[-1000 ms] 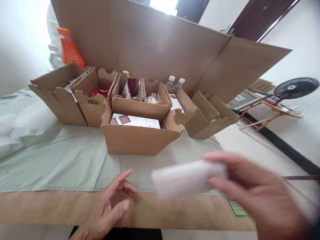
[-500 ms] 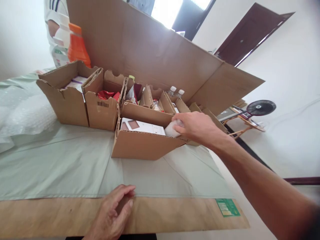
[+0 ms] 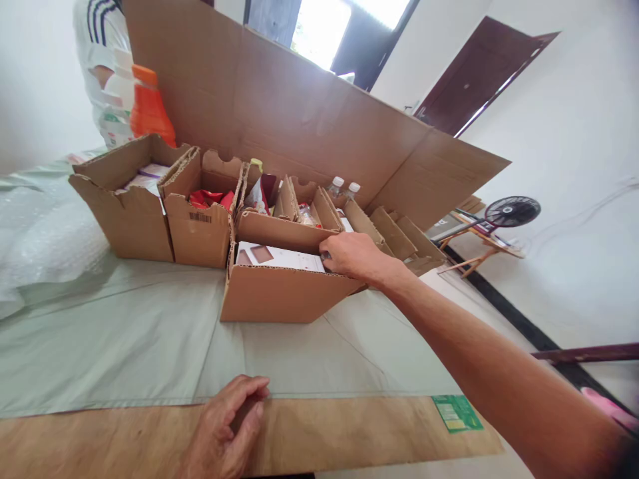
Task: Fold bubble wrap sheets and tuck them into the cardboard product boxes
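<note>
My right hand (image 3: pixel 352 255) reaches over the right end of a long cardboard box (image 3: pixel 284 296), its fingers curled down inside the rim. What those fingers hold, if anything, is hidden behind the hand. Beside the fingertips, a white carton with brown squares printed on it (image 3: pixel 279 258) lies in the same box. My left hand (image 3: pixel 227 422) rests at the table's front edge, palm turned inward, with thumb and bent fingers apart and nothing between them.
Cardboard bins (image 3: pixel 197 233) holding packets stand in a row behind the box, before a tall cardboard panel (image 3: pixel 279 100). An orange bottle (image 3: pixel 150 110) and bubble wrap (image 3: pixel 54 226) are at left. A person's white sleeve (image 3: pixel 102 40) shows behind. A fan (image 3: pixel 513 211) stands right.
My right hand has moved slightly left and lower into the box; the white object seen under its fingers is now out of sight. My left hand keeps its place.
</note>
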The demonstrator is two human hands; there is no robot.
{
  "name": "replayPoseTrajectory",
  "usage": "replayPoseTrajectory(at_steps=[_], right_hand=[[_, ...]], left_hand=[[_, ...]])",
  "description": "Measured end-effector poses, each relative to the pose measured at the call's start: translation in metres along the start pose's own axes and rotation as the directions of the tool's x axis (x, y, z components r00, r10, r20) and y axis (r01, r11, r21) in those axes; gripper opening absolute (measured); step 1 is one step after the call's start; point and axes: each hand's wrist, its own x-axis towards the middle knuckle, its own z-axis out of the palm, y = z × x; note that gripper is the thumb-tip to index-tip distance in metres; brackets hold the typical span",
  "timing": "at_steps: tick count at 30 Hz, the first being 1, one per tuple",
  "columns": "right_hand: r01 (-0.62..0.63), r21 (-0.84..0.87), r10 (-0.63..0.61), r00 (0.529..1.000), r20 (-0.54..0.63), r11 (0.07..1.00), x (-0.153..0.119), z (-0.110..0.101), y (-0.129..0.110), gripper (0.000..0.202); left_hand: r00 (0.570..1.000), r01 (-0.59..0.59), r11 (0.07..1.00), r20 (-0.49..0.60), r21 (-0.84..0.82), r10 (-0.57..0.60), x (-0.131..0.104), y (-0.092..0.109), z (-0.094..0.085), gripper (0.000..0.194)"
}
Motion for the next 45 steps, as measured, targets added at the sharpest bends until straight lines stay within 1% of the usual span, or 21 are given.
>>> replayPoseTrajectory(at_steps=[2,4,7,8,9,11,14,16,19,21,24,26,29,31,33,35,37,39,41,43,45], right_hand=[[-0.019,0.022,0.02,0.999,-0.043,1.0,-0.01,-0.002,0.009,0.016],[-0.055,0.135,0.081,0.978,-0.19,0.989,-0.032,0.0,0.027,0.021],[-0.018,0.453,0.262,0.835,-0.483,0.892,-0.078,0.023,0.057,0.023],[0.031,0.551,0.316,0.792,-0.523,0.834,-0.093,0.037,0.064,0.024],[0.075,0.63,0.348,0.781,-0.519,0.773,-0.104,0.053,0.067,0.025],[0.132,0.761,0.358,0.823,-0.441,0.635,-0.114,0.088,0.061,0.029],[0.172,0.886,0.312,0.893,-0.325,0.431,-0.098,0.132,0.031,0.055],[0.223,0.928,0.293,0.904,-0.312,0.299,-0.078,0.147,0.008,0.062],[0.297,0.94,0.31,0.889,-0.336,0.165,-0.063,0.153,-0.012,0.05],[0.306,0.939,0.336,0.878,-0.341,0.155,-0.075,0.155,-0.017,0.042],[0.276,0.94,0.362,0.871,-0.333,0.201,-0.122,0.162,-0.025,0.037],[0.288,0.93,0.375,0.855,-0.358,0.23,-0.153,0.165,-0.039,0.04],[0.363,0.899,0.317,0.846,-0.428,0.245,-0.166,0.153,-0.069,0.047],[0.405,0.888,0.256,0.854,-0.452,0.218,-0.15,0.133,-0.083,0.045],[0.43,0.888,0.254,0.851,-0.459,0.163,-0.128,0.113,-0.082,0.039],[0.436,0.888,0.315,0.831,-0.459,0.144,-0.117,0.102,-0.07,0.034],[0.397,0.893,0.403,0.797,-0.451,0.214,-0.124,0.107,-0.053,0.029],[0.302,0.891,0.489,0.752,-0.442,0.339,-0.147,0.125,-0.041,0.024],[0.261,0.876,0.52,0.722,-0.455,0.405,-0.172,0.148,-0.042,0.022],[0.276,0.871,0.488,0.741,-0.462,0.406,-0.189,0.165,-0.057,0.023],[0.296,0.894,0.438,0.791,-0.427,0.337,-0.192,0.172,-0.077,0.027]], left_hand=[[0.999,0.014,0.999,-0.039,0.044,-0.012,-0.004,0.0,-0.002,0.024],[0.994,0.018,0.991,-0.111,0.136,-0.003,-0.007,0.0,-0.013,0.022],[0.948,0.176,0.946,-0.305,0.273,-0.088,0.001,0.003,-0.043,0.029],[0.919,0.246,0.928,-0.371,0.281,-0.131,0.009,0.005,-0.053,0.036],[0.891,0.296,0.916,-0.425,0.269,-0.163,0.019,0.007,-0.061,0.044],[0.865,0.311,0.922,-0.47,0.229,-0.175,0.044,0.011,-0.07,0.063],[0.904,0.204,0.968,-0.407,0.145,-0.129,0.086,0.017,-0.062,0.079],[0.939,0.151,0.986,-0.32,0.063,-0.123,0.109,0.021,-0.049,0.078],[0.942,0.129,0.991,-0.309,-0.025,-0.131,0.122,0.026,-0.028,0.073],[0.935,0.109,0.993,-0.336,-0.04,-0.116,0.112,0.028,-0.017,0.068],[0.944,0.116,0.993,-0.308,-0.032,-0.12,0.064,0.028,-0.012,0.061],[0.935,0.176,0.984,-0.308,-0.016,-0.173,0.023,0.027,-0.021,0.06],[0.85,0.322,0.947,-0.443,0.013,-0.283,-0.016,0.036,-0.053,0.06],[0.787,0.348,0.936,-0.56,0.054,-0.26,-0.01,0.053,-0.074,0.059],[0.79,0.323,0.94,-0.579,0.112,-0.202,0.018,0.075,-0.08,0.057],[0.791,0.16,0.98,-0.609,0.121,-0.053,0.049,0.091,-0.068,0.054],[0.865,0.014,0.997,-0.501,0.075,0.025,0.065,0.097,-0.046,0.054],[0.919,-0.025,0.998,-0.393,0.05,0.043,0.059,0.094,-0.024,0.052],[0.934,0.04,0.999,-0.357,0.025,-0.029,0.036,0.084,-0.012,0.048],[0.913,0.138,0.99,-0.387,-0.003,-0.128,0.01,0.074,-0.014,0.047],[0.883,0.202,0.979,-0.427,-0.027,-0.194,-0.008,0.067,-0.025,0.052]])
